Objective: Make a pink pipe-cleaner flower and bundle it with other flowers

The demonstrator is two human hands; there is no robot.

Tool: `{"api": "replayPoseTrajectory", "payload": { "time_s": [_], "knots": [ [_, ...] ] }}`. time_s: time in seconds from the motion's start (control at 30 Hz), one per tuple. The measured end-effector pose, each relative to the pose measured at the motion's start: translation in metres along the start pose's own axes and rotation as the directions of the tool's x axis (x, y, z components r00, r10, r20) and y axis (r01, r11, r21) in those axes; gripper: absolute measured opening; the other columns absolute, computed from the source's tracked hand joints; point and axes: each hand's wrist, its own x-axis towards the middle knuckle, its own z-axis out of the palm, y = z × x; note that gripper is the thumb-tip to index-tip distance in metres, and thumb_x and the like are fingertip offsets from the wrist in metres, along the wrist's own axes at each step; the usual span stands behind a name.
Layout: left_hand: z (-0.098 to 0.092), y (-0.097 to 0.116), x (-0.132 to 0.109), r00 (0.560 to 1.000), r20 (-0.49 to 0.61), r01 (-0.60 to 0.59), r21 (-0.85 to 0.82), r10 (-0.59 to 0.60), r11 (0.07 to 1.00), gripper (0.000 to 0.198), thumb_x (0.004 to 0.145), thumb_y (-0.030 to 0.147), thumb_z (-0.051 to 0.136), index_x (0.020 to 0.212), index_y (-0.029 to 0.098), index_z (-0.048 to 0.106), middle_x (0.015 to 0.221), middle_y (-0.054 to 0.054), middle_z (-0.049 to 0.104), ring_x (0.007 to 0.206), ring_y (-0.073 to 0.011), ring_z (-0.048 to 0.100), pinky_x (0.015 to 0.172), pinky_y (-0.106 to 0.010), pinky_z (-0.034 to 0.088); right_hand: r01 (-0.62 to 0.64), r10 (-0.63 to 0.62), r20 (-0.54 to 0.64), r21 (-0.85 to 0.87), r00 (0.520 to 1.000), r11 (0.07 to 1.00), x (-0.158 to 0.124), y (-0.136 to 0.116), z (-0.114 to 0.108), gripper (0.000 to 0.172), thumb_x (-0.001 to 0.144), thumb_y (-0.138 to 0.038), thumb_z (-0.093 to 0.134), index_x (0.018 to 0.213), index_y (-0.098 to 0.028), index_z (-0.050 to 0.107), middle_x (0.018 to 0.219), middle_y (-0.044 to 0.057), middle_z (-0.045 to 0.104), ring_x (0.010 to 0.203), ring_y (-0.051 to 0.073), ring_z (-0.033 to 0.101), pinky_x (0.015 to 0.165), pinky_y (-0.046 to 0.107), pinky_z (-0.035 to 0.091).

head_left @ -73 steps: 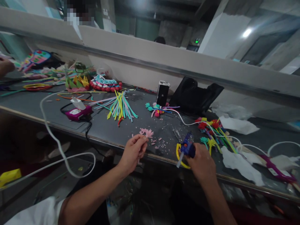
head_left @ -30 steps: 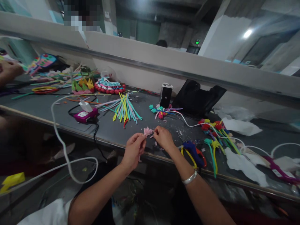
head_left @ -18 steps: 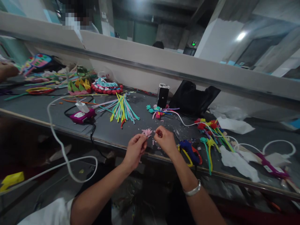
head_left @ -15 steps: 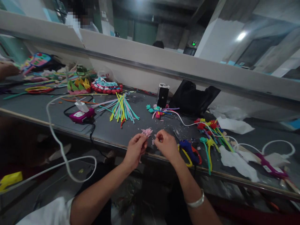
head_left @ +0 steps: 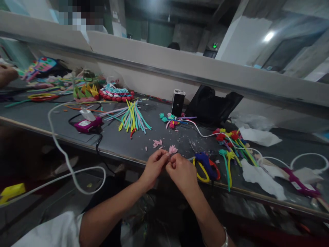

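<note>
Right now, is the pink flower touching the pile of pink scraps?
Apart: the head view shows a strip of dark tabletop between the pink flower and the pile of pink scraps.

Long dark grey table (head_left: 120,144), pale wood strip (head_left: 25,126) on its near edge. Off-white partition (head_left: 156,84) along the far edge, grey rail (head_left: 144,69) running lengthwise on it. Beyond that I see a dim room: pale column (head_left: 241,37) past the far edge's right half, slimmer pillar (head_left: 118,15) past the left half, greenish wall (head_left: 159,34) between. Ceiling (head_left: 195,10) dark, beamed. One bright white light (head_left: 269,36) right, small green lit sign (head_left: 215,45) by the column. Floor (head_left: 138,230) below the near edge dark, littered, blurry.
</note>
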Motion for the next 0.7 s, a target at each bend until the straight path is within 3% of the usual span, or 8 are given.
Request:
{"api": "replayPoseTrajectory", "payload": {
  "time_s": [0.3, 0.7],
  "knots": [
    [0.004, -0.006, 0.000, 0.998, 0.055, 0.033, -0.024, -0.032, 0.999, 0.028, 0.075, 0.041, 0.069, 0.076, 0.018, 0.053, 0.055, 0.009, 0.044, 0.040, -0.0028, 0.028, 0.039, -0.017, 0.016, 0.083, -0.015, -0.200, 0.339, 0.980, 0.937, -0.006, 0.021, -0.008, 0.007, 0.079, -0.025, 0.056, 0.076, -0.021, 0.061, 0.066, -0.002, 0.065, 0.058, 0.013, 0.058, 0.059, 0.023, 0.039],
    [0.006, -0.003, -0.003, 0.991, 0.105, 0.091, -0.088, -0.081, 0.992, 0.023, 0.073, 0.036, 0.070, 0.075, 0.017, 0.057, 0.051, 0.009, 0.038, 0.038, -0.0019, 0.021, 0.038, -0.018, 0.010, 0.127, -0.005, -0.293, 0.399, 0.956, 0.908, -0.004, 0.038, -0.011, 0.010, 0.081, -0.026, 0.055, 0.077, -0.020, 0.061, 0.063, -0.003, 0.062, 0.053, 0.011, 0.053, 0.055, 0.022, 0.041]
  ]
}}
